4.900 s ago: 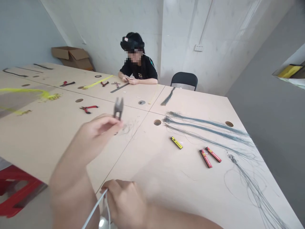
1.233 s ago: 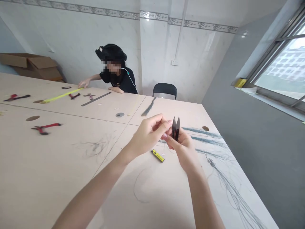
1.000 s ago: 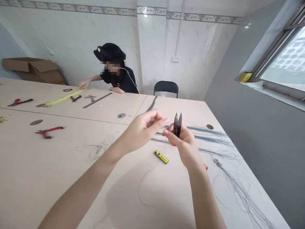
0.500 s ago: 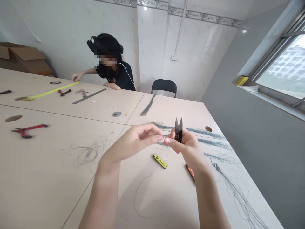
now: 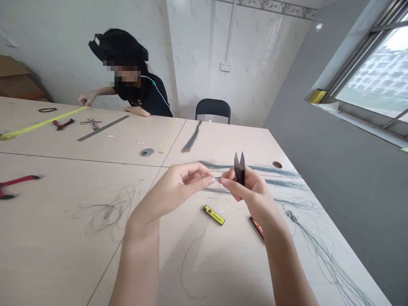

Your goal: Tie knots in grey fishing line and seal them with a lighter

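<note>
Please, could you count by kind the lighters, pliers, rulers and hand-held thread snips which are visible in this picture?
Thread snips, in the right hand: 1
Lighters, one yellow, one red and partly hidden: 2
Pliers, one cut off by the left edge: 2
Ruler: 1
Total: 6

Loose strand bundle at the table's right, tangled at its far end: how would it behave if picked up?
The strand bundle is probably floppy, since its thin strands curve and splay. Likely light for its spread: gaps show between them. Apt to snag, judging by the tangled end.
</note>
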Tool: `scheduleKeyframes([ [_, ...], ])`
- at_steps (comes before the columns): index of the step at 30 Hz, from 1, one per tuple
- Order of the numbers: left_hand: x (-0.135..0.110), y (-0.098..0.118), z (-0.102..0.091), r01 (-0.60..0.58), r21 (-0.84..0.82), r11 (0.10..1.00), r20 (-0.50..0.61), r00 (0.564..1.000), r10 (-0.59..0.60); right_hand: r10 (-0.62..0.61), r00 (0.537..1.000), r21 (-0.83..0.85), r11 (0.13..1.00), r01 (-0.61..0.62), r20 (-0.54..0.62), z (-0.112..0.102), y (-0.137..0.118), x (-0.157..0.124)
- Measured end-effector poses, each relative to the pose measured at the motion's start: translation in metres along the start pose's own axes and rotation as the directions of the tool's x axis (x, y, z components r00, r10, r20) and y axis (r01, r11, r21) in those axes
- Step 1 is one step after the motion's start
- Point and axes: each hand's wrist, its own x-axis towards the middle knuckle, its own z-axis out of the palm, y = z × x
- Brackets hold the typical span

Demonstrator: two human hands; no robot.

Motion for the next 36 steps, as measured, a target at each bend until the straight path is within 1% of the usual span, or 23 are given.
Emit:
scheduleKeyframes([
  [3,0.0,0.001,0.001,0.013,0.012,1.0,-0.006,1.0,-0.013,-0.004,1.0,0.003,1.0,0.004,0.004,-0.001,-0.005,-0.003],
  [6,0.001,0.001,0.003,0.016,0.013,1.0,0.015,1.0,-0.016,-0.007,1.0,-0.002,1.0,0.007,-0.002,0.0,-0.008,-0.005],
  [8,0.002,0.001,0.004,0.013,0.018,1.0,0.02,1.0,-0.013,-0.017,0.999,-0.009,1.0,0.017,-0.046,0.003,-0.01,-0.008],
  [10,0.002,0.002,0.005,0.012,0.024,1.0,0.012,1.0,-0.012,-0.048,0.993,-0.015,0.999,0.046,-0.106,0.005,-0.012,-0.011],
  [12,0.003,0.002,0.005,0.011,0.029,1.0,0.013,1.0,-0.012,-0.083,0.987,-0.035,0.996,0.078,-0.139,0.009,-0.013,-0.015],
  [14,0.002,0.003,0.004,0.007,0.026,1.0,0.014,1.0,-0.008,-0.101,0.986,-0.071,0.993,0.092,-0.136,0.013,-0.013,-0.018],
  [17,0.002,0.003,0.002,-0.005,-0.012,1.0,0.006,1.0,0.005,-0.096,0.988,-0.102,0.991,0.084,-0.119,0.019,-0.01,-0.02],
  [19,0.003,0.003,-0.001,-0.005,-0.048,0.999,-0.01,1.0,0.005,-0.109,0.984,-0.052,0.993,0.103,-0.14,0.02,-0.006,-0.019],
  [21,0.003,0.003,-0.003,0.013,-0.07,0.997,-0.019,1.0,-0.015,-0.136,0.973,0.023,0.989,0.143,-0.187,0.02,-0.001,-0.015],
  [23,0.004,0.003,-0.003,0.034,-0.097,0.995,0.018,0.999,-0.033,-0.143,0.966,0.069,0.984,0.162,-0.217,0.018,0.002,-0.012],
  [25,0.004,0.003,-0.001,0.032,-0.144,0.989,0.115,0.993,-0.015,-0.103,0.974,0.119,0.984,0.129,-0.203,0.017,0.004,-0.009],
  [27,0.006,0.004,0.003,0.011,-0.19,0.982,0.224,0.974,0.032,-0.025,0.989,0.204,0.977,0.055,-0.147,0.017,0.005,-0.006],
  [29,0.007,0.005,0.008,-0.001,-0.214,0.977,0.274,0.96,0.061,0.042,0.996,0.286,0.958,-0.017,-0.081,0.017,0.006,-0.005],
  [32,0.008,0.007,0.013,0.008,-0.227,0.974,0.251,0.967,0.051,0.064,0.998,0.325,0.944,-0.056,-0.015,0.017,0.007,-0.003],
  [36,0.007,0.008,0.015,0.02,-0.245,0.969,0.223,0.974,0.036,0.051,0.999,0.333,0.942,-0.05,0.006,0.019,0.008,-0.003],
])
